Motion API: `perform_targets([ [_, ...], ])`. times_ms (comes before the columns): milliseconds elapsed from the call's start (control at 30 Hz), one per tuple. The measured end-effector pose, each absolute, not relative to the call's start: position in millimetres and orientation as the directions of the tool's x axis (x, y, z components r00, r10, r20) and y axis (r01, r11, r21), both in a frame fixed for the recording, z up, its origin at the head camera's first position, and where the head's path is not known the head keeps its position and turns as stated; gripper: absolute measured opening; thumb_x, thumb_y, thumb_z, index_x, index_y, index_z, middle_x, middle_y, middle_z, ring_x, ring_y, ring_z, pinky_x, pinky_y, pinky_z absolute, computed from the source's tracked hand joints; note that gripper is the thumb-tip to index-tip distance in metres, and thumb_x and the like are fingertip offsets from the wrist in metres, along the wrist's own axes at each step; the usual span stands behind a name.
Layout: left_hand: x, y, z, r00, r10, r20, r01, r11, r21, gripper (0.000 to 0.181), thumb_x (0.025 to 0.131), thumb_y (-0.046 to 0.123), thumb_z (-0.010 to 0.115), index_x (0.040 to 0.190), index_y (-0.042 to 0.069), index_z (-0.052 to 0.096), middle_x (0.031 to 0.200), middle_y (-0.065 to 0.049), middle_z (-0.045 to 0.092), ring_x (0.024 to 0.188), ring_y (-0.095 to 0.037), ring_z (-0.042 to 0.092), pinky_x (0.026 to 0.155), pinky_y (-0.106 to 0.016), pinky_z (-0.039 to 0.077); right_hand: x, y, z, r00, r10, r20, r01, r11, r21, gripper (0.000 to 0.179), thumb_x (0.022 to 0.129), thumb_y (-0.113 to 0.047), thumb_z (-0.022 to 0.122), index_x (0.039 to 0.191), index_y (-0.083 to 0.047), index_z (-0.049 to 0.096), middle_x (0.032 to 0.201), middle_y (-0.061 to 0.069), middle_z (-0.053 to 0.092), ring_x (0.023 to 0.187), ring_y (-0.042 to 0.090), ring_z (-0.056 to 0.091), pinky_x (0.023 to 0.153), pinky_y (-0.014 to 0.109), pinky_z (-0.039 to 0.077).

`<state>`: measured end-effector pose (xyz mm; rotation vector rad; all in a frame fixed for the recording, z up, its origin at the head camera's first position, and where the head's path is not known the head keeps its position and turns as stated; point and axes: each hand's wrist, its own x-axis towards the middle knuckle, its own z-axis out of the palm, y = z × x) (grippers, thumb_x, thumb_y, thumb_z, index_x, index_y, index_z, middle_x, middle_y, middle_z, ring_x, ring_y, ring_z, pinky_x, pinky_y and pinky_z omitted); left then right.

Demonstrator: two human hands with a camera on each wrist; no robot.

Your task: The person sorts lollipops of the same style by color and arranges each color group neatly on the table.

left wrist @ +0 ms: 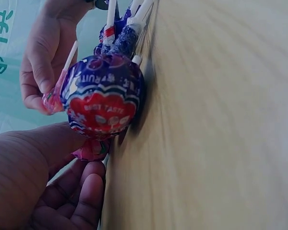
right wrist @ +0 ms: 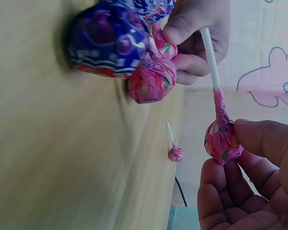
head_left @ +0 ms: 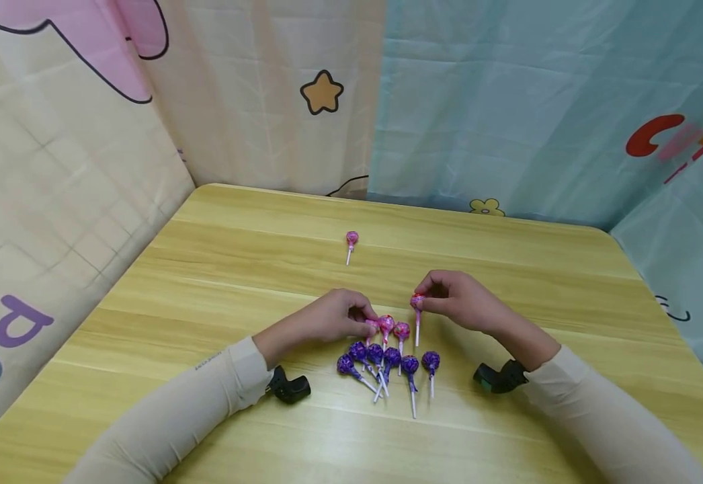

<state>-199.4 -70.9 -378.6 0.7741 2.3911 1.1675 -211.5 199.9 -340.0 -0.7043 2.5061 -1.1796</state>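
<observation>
My right hand (head_left: 469, 302) pinches a pink lollipop (right wrist: 224, 141) by its wrapped head, its white stick hanging down in the head view. The fingers of my left hand (head_left: 336, 316) pinch another pink lollipop (left wrist: 92, 149) at the left end of a short row. Beside that one lie two more pink lollipops (head_left: 386, 325). Just nearer to me is a cluster of several purple lollipops (head_left: 391, 356), some with crossed sticks. One purple lollipop (left wrist: 103, 98) fills much of the left wrist view and partly covers the pink one held there.
A single pink lollipop (head_left: 352, 237) lies farther back on the wooden table (head_left: 236, 249). Black wrist devices (head_left: 291, 388) sit on both wrists. Printed curtains (head_left: 478, 101) stand behind the table and at its sides.
</observation>
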Motion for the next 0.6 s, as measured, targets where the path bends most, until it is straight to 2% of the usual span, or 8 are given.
perform_targets([
  [233,-199,-70,-379,-0.787,0.61,-0.091,0.298,0.506,0.81,0.005,0.091,0.013,0.074,0.094,0.014,0.072,0.083,0.005,0.066,0.076,-0.012,0.062,0.07,-0.028,0.052,-225,192,-332,-0.85,-0.525,-0.039,-0.293,0.534,-0.793,0.011,0.096,-0.017,0.068,0.101,-0.007,0.067,0.096,0.003,0.07,0.092,0.028,0.065,0.077,0.04,0.053],
  [600,-198,-70,-380,-0.787,0.611,-0.089,0.3,0.504,0.81,0.005,0.091,0.014,0.074,0.094,0.014,0.072,0.082,0.004,0.065,0.076,-0.013,0.061,0.068,-0.028,0.052,-242,183,-324,-0.848,-0.53,-0.013,-0.322,0.534,-0.781,0.01,0.097,-0.017,0.067,0.101,-0.008,0.066,0.096,0.003,0.07,0.093,0.033,0.065,0.075,0.038,0.05],
])
